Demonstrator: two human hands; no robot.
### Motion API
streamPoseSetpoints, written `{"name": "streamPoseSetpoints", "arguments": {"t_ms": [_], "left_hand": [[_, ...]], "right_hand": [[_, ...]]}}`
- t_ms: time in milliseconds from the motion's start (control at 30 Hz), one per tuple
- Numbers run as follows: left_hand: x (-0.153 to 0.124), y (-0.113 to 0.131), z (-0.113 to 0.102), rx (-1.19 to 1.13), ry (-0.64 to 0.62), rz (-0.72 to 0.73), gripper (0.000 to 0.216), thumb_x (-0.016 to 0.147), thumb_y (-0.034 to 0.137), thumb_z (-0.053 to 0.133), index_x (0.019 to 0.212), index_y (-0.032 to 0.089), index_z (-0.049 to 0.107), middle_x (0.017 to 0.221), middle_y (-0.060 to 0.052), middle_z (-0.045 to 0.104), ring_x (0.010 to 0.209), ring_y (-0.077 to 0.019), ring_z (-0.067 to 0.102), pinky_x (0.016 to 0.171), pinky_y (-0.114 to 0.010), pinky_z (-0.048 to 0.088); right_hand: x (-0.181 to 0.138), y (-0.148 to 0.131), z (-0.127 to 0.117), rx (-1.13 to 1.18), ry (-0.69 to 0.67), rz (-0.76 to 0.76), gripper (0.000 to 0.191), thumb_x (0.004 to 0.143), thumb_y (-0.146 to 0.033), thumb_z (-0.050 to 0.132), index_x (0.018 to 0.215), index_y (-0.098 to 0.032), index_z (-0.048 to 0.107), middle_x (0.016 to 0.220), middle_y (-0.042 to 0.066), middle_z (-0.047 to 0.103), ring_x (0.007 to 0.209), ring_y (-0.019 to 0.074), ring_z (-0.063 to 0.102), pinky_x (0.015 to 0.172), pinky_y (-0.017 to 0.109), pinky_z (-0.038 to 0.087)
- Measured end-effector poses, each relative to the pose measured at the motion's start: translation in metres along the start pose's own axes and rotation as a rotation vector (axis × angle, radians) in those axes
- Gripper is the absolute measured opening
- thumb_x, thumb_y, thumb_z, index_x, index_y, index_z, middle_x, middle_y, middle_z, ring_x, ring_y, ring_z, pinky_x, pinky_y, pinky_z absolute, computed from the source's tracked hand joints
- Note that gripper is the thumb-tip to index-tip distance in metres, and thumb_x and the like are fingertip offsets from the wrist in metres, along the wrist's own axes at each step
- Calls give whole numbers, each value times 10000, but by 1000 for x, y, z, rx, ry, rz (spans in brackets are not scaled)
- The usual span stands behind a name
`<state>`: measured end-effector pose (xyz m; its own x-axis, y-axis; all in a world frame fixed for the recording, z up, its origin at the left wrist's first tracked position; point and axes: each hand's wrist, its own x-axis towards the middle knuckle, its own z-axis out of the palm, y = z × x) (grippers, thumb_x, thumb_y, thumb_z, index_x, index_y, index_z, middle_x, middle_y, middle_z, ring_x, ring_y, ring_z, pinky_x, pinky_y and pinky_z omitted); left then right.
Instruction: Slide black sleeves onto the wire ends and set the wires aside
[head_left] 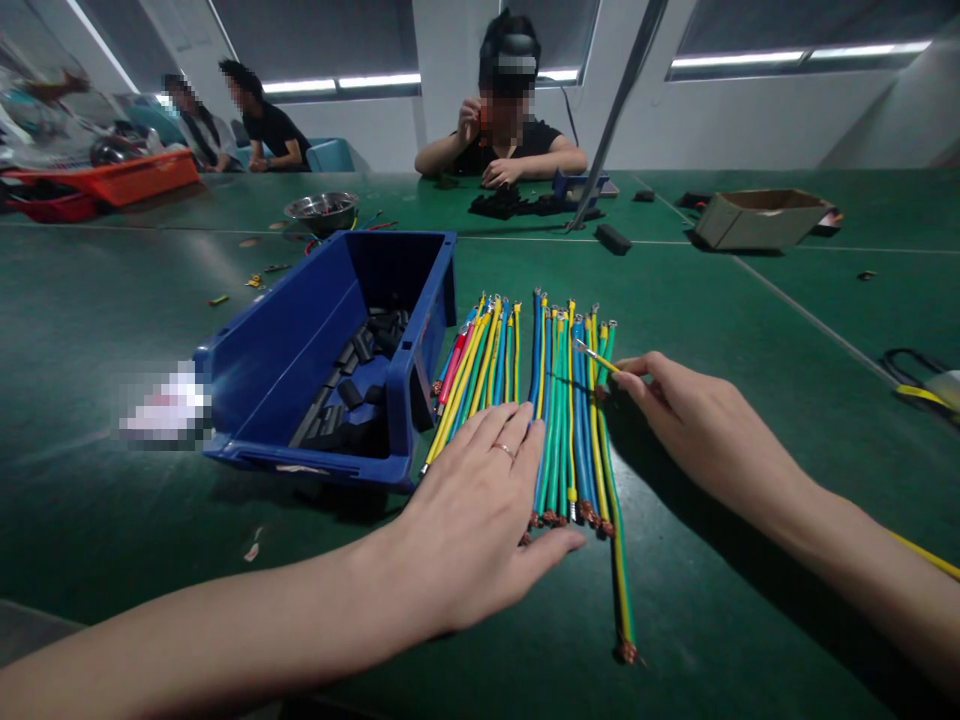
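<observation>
My left hand [480, 500] lies flat with its fingers outstretched over a row of cut wires. These wires [559, 410] are yellow, green, blue and red, side by side, many with metal lugs at the far end and bare copper strands at the near end. Between thumb and fingers, my right hand [697, 425] pinches a yellow wire [602, 360] whose metal tip points left above the row. The rest of that wire is hidden by my hand. One longer yellow-green wire [621, 580] reaches nearest to me.
A blue bin [300, 310] with black tube pieces [351, 393] stands left of the wires. Farther back are a metal bowl [322, 210], a cardboard box [765, 220], a slanted metal pole [619, 105] and an orange basket [146, 178]. Another person [510, 150] sits across the table.
</observation>
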<state>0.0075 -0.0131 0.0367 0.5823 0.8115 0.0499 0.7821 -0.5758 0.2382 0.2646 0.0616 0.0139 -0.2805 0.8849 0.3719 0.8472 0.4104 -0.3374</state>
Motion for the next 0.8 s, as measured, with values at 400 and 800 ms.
{"name": "streamPoseSetpoints", "arguments": {"t_ms": [400,800], "left_hand": [[-3,-2,-9,-128,-160,50,988,958,701,617,1647,48,343,1747,-206,234,1636,-352,213,1305,-549,282],[-3,-3,-8,-104,-26,144,574,1035,442,638,1445,44,591,1675,-254,400,1598,-360,323,1291,-513,344]], "right_hand": [[4,5,-2,54,-41,-2,421,1062,-586,388,1012,-244,627,984,115,797,732,256,732,602,342,491],[1,7,1,49,-46,-26,372,1068,-527,425,1059,-238,658,1041,89,800,825,269,761,656,355,518]]}}
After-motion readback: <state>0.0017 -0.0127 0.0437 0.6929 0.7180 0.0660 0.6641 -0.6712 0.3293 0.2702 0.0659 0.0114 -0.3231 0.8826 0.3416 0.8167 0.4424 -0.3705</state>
